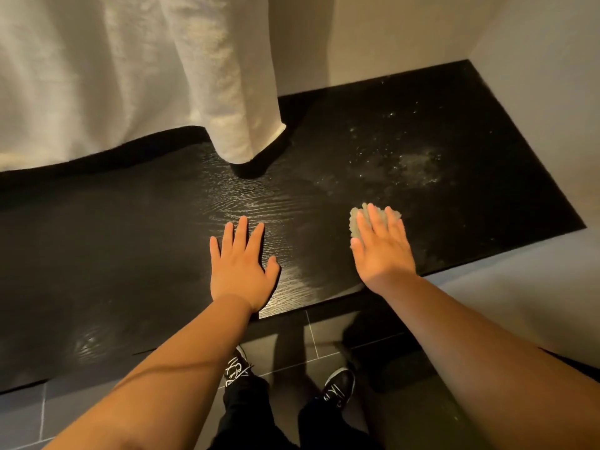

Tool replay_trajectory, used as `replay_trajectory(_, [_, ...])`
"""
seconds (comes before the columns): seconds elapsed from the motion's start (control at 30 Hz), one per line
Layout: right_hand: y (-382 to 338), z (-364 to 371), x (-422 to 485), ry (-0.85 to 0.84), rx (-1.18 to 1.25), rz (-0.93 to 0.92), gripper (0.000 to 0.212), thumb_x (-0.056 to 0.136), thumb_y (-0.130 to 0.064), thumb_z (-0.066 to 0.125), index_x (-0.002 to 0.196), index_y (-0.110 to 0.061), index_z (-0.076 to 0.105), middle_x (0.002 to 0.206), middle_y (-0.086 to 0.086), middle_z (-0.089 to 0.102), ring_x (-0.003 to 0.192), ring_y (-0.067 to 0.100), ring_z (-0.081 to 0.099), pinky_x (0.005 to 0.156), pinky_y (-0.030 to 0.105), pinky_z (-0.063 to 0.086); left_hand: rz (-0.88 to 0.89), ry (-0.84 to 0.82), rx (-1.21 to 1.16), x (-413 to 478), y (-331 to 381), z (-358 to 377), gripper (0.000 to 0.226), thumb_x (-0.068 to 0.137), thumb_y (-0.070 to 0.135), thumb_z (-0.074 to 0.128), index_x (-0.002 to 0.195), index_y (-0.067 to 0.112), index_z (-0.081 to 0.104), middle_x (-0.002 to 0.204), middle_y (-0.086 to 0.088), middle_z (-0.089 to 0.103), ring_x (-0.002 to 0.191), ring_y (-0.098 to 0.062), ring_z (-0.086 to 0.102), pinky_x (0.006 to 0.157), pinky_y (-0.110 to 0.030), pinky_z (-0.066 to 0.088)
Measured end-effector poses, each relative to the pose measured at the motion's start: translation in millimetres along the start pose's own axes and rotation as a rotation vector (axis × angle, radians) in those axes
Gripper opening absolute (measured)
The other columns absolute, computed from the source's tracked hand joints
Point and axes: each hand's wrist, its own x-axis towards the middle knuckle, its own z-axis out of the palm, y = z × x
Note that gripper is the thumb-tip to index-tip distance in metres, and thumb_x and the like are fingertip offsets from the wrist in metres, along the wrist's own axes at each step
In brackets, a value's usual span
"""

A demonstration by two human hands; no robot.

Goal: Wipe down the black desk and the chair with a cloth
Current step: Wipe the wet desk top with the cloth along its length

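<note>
Hands flat on black desk (pixel 130 241), right hand (pixel 383 251) pressing cloth (pixel 357 222)

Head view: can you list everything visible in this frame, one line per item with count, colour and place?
desk: one, black wood grain, fills the middle, running to the wall corner at right.
droplets or specks: a scattered patch, pale, on the desk's right part beyond the cloth.
cloth: one, grey, bunched on the desk under the right hand.
curtain: one, cream, hanging at top left, hem at the desk's back edge.
walls: off-white, behind and right of the desk.
floor tiles: dark grey, below the desk edge.
shoes: two, black with white laces, bottom centre.
left hand: flat on the desk, empty.
right hand: flat, pressing the cloth.
</note>
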Motion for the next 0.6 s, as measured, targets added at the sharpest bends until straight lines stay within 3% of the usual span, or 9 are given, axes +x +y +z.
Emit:
replay_trajectory(0.1, [-53.8, -2.5, -16.6, -0.001, -0.016, -0.218, 0.062, 0.105, -0.035, 0.034, 0.163, -0.017, 0.02, 0.166, 0.015, 0.02, 0.153, 0.043, 0.019, 0.127, 0.054, 0.011, 0.005, 0.007, -0.004, 0.0, 0.0, 0.2, 0.074, 0.1, 0.06, 0.028, 0.168, 0.033, 0.017, 0.178, -0.003, 0.006, 0.164, -0.03, -0.001, 0.13, -0.059, 0.003])
replay_trajectory(0.2, [-102.3, 10.4, -39.1, -0.088, 0.011, -0.376, 0.067, 0.107, -0.048, 0.024, 0.167, -0.022, 0.01, 0.174, 0.009, 0.004, 0.159, 0.038, -0.001, 0.128, 0.056, 0.003, 0.007, 0.003, -0.013, 0.7, -1.7, 0.7, 0.07, 0.103, 0.058, 0.027, 0.168, 0.033, 0.017, 0.178, -0.003, 0.007, 0.164, -0.029, 0.0, 0.131, -0.059, 0.003])
replay_trajectory(0.3, [-95.6, 19.1, -44.2, -0.099, -0.02, -0.441, 0.068, 0.107, -0.052, 0.021, 0.166, -0.028, 0.0, 0.175, 0.002, -0.004, 0.16, 0.036, -0.007, 0.128, 0.054, 0.002, 0.011, 0.015, -0.03, 0.6, -2.0, 0.8, 0.065, 0.106, 0.051, 0.029, 0.168, 0.032, 0.02, 0.178, -0.003, 0.008, 0.164, -0.029, 0.001, 0.131, -0.059, 0.005])
replay_trajectory(0.47, [-13.5, 19.3, -33.9, 0.052, 0.054, -0.248, 0.068, 0.101, -0.048, 0.042, 0.165, -0.027, 0.026, 0.171, 0.0, 0.024, 0.157, 0.037, 0.021, 0.125, 0.057, 0.024, 0.015, 0.024, -0.023, 0.5, -3.0, 2.2, 0.064, 0.106, 0.051, 0.028, 0.167, 0.031, 0.022, 0.177, -0.005, 0.012, 0.163, -0.031, 0.005, 0.131, -0.059, 0.006])
replay_trajectory(0.6, [15.6, 11.6, -28.1, 0.03, 0.023, -0.096, 0.066, 0.104, -0.048, 0.025, 0.165, -0.024, 0.021, 0.173, 0.001, 0.019, 0.159, 0.033, 0.014, 0.127, 0.053, 0.019, 0.018, 0.021, -0.011, -0.5, -3.3, 1.9, 0.069, 0.103, 0.056, 0.021, 0.168, 0.032, 0.019, 0.177, -0.005, 0.011, 0.163, -0.032, 0.005, 0.131, -0.059, 0.006])
